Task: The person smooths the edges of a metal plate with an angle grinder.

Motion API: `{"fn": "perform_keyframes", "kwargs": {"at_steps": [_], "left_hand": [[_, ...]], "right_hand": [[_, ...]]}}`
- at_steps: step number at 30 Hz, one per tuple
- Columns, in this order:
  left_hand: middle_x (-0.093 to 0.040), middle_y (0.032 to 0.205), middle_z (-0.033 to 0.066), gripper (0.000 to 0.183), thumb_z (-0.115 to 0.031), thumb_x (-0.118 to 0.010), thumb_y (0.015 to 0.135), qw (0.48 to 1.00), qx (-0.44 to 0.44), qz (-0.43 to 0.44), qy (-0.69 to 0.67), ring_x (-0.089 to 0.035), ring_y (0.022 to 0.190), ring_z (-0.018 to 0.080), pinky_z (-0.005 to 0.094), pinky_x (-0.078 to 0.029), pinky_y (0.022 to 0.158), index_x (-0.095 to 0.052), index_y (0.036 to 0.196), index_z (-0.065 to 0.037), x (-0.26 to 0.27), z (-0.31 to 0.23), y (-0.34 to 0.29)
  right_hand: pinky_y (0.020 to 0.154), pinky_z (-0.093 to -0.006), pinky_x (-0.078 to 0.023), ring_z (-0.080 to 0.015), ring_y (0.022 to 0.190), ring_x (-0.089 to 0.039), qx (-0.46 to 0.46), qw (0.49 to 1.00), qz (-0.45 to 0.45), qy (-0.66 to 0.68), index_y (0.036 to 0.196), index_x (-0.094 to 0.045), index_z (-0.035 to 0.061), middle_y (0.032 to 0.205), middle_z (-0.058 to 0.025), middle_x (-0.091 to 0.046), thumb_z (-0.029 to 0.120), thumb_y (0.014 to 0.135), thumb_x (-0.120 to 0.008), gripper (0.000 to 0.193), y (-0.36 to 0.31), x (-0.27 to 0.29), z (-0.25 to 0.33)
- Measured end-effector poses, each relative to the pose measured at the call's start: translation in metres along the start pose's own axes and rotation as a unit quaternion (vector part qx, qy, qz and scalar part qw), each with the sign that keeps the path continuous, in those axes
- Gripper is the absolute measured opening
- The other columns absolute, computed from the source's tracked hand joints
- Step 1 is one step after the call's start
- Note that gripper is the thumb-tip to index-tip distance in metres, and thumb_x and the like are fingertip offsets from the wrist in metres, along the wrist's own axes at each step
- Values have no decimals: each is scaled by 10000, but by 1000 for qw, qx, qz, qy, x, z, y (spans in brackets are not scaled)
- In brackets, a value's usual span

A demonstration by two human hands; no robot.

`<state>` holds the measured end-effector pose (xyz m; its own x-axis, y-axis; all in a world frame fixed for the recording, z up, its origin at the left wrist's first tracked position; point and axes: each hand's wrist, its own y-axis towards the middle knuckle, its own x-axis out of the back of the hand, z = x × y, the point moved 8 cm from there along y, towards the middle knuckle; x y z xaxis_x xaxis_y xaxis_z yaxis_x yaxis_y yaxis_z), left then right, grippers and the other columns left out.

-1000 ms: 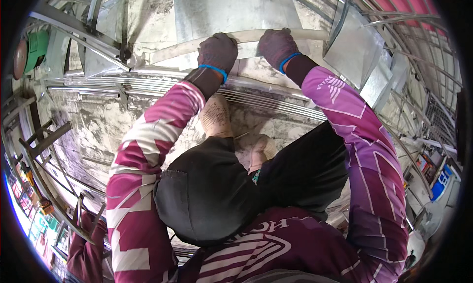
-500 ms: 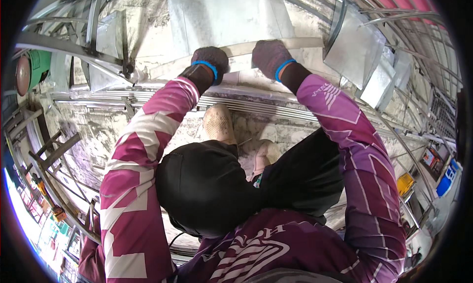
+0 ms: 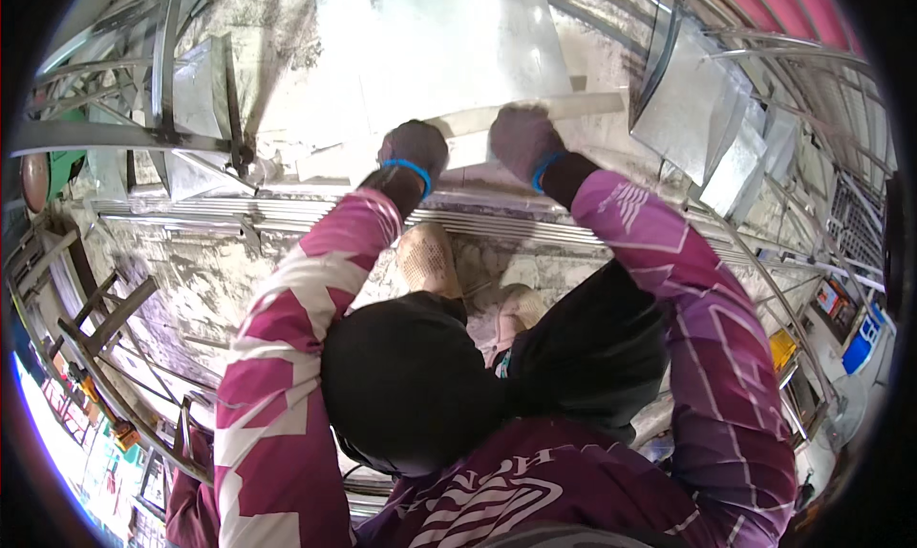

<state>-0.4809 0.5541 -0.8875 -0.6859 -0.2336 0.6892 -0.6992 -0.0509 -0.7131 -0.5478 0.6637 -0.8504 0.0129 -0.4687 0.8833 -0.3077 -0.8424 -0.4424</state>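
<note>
Both my hands wear dark gloves with blue cuffs and are closed around the near side of a long, flat, pale strip [image 3: 587, 104]. My left hand [image 3: 414, 149] grips it left of its middle. A short way to the right, my right hand [image 3: 525, 145] grips it too, slightly blurred. The fingertips of both are hidden beneath the gloves' backs. The strip lies across the near edge of a large shiny metal sheet [image 3: 439, 42], which spreads away from me on the floor. Glare washes out much of the sheet's surface.
Thin metal rods [image 3: 325, 214] lie in a bundle between the sheet and my shoe [image 3: 428, 260]. Bent sheet-metal pieces [image 3: 693, 104] stand at right. Metal frames [image 3: 105, 137] rise at left, and a yellow power tool [image 3: 124, 433] sits at lower left. A blue object [image 3: 864, 340] lies far right.
The whole view has tilted, so the scene sits slightly lower in the picture. My hands keep their places on the strip, and the strip stays at the sheet's near edge.
</note>
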Motion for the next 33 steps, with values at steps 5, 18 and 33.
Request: {"fn": "perform_keyframes", "kwargs": {"at_steps": [5, 18, 33], "left_hand": [[-718, 1048, 190, 227, -177, -585, 863, 994, 58, -69, -61, -703, 991, 361, 462, -583, 826, -739, 989, -68, 11, 12, -15], [-599, 670, 91, 189, -228, -639, 847, 789, -141, -35, -597, -590, 665, 239, 387, -472, 622, -659, 779, -53, -150, -47, -158], [-680, 719, 36, 243, -278, -709, 821, 625, 109, -62, -771, -621, 676, 130, 294, -521, 676, -730, 772, -41, -222, -25, -149]], "right_hand": [[620, -531, -510, -320, 766, -680, 20, 999, -45, -5, 888, -743, 8, 840, -189, -667, 158, 828, -616, 205, -3, -3, 11], [729, -482, -477, -291, 874, -704, -56, 996, -54, -54, 1024, -723, 32, 986, -156, -703, 140, 884, -585, 225, -16, 3, -25], [804, -446, -535, -293, 886, -704, -76, 994, -71, -27, 935, -689, 106, 957, -112, -680, 115, 835, -624, 119, -28, 34, -34]]}}
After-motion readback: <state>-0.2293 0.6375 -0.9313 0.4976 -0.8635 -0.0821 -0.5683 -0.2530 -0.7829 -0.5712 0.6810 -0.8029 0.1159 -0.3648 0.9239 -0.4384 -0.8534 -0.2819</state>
